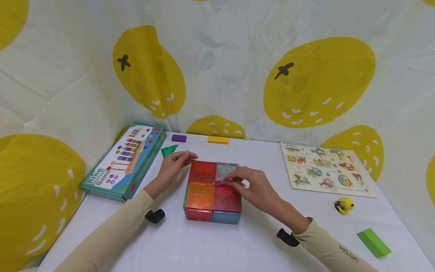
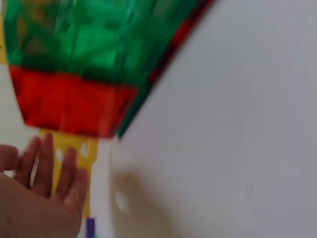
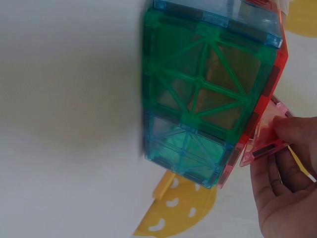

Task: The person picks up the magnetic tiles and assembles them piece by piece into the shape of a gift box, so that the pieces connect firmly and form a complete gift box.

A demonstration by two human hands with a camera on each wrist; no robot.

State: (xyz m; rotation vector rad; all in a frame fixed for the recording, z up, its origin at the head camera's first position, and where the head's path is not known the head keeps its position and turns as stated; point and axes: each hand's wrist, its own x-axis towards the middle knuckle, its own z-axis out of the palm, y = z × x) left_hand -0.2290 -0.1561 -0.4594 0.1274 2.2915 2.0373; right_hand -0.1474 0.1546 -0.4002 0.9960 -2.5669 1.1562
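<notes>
A low box built of translucent magnetic tiles (image 1: 199, 197) stands mid-table, with red, orange and pink squares on top. Green (image 3: 171, 49) and blue side tiles show in the right wrist view. My right hand (image 1: 255, 187) pinches a small pink magnetic tile (image 3: 266, 135) between thumb and fingers, over the box's back right part. At the back left corner is my left hand (image 1: 172, 168), fingers relaxed and holding nothing. The left wrist view, blurred, has that hand's fingers (image 2: 45, 161) just beyond the box's red tile (image 2: 72, 103).
A green triangular tile (image 1: 168, 150) lies behind the left hand, beside a ring game box (image 1: 124, 160). Purple (image 1: 179, 138) and yellow blocks (image 1: 218, 140) sit at the back. To the right are a picture puzzle board (image 1: 307, 180), a yellow duck toy (image 1: 344, 205) and a green block (image 1: 374, 242).
</notes>
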